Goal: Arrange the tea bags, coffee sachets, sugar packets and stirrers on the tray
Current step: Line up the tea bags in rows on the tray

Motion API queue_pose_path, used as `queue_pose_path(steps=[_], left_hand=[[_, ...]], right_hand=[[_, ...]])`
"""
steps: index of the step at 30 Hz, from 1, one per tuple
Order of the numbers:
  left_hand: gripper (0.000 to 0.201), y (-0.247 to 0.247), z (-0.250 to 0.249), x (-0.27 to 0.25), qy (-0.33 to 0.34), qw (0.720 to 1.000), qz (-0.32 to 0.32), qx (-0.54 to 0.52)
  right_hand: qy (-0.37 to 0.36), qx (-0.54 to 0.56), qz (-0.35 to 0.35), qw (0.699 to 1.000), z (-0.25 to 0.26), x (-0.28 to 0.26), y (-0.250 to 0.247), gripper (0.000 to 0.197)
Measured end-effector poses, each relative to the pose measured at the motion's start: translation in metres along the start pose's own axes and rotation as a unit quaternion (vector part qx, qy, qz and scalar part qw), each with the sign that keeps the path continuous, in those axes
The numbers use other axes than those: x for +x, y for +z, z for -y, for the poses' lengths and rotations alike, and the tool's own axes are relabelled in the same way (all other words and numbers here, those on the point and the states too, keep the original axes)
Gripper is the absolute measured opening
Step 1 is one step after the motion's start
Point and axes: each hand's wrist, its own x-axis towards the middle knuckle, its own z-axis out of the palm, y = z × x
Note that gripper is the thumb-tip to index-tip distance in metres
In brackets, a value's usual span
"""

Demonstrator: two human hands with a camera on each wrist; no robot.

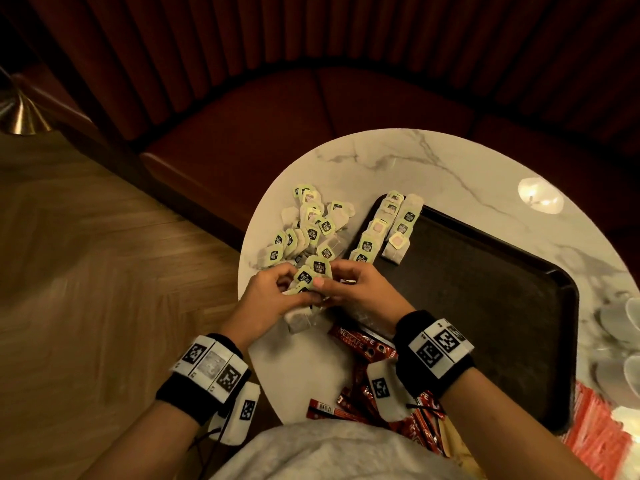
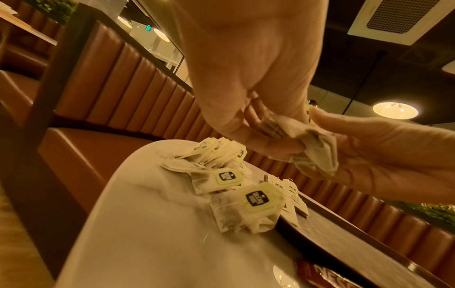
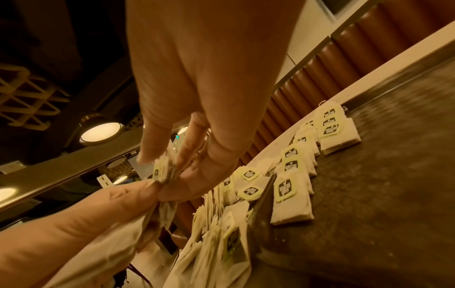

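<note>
Both hands meet over the table's left edge and hold a small bunch of tea bags point(image 1: 309, 275) with green tags. My left hand point(image 1: 277, 289) grips the bags' paper bodies point(image 2: 312, 144) from the left. My right hand point(image 1: 341, 284) pinches the tags point(image 3: 163, 169) from the right. A loose pile of tea bags point(image 1: 308, 226) lies on the marble beyond the hands. Two overlapping rows of tea bags point(image 1: 388, 230) lie along the far left edge of the dark tray point(image 1: 502, 306). Red coffee sachets point(image 1: 363, 344) lie near my right wrist.
The round marble table point(image 1: 433, 161) holds the tray at its right half. Red-striped packets point(image 1: 595, 431) lie at the near right, and white cups or saucers point(image 1: 620, 323) stand at the right edge. A brown padded bench point(image 1: 311, 116) curves behind the table.
</note>
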Motion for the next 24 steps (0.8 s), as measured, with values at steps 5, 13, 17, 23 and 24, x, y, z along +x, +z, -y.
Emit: queue_pose_path(steps=[5, 13, 17, 23, 24], left_hand=[[0.054, 0.007, -0.003, -0.001, -0.032, 0.997, -0.044, -0.049], [0.040, 0.003, 0.002, -0.001, -0.179, 0.947, -0.078, -0.255], [0.025, -0.007, -0.002, 0.003, -0.166, 0.926, -0.101, -0.324], [0.026, -0.009, -0.011, 0.008, -0.140, 0.933, -0.093, -0.318], [0.026, -0.007, -0.013, 0.008, -0.137, 0.938, -0.084, -0.307]], right_hand=[[0.006, 0.011, -0.056, 0.998, -0.006, 0.005, 0.002, 0.027], [0.012, 0.087, -0.186, 0.979, -0.006, 0.010, -0.009, 0.025], [0.003, 0.107, -0.201, 0.974, -0.003, 0.009, -0.018, 0.014], [0.034, 0.170, -0.122, 0.977, 0.011, 0.008, -0.009, 0.018], [0.047, 0.178, -0.099, 0.978, 0.012, 0.008, -0.004, 0.019]])
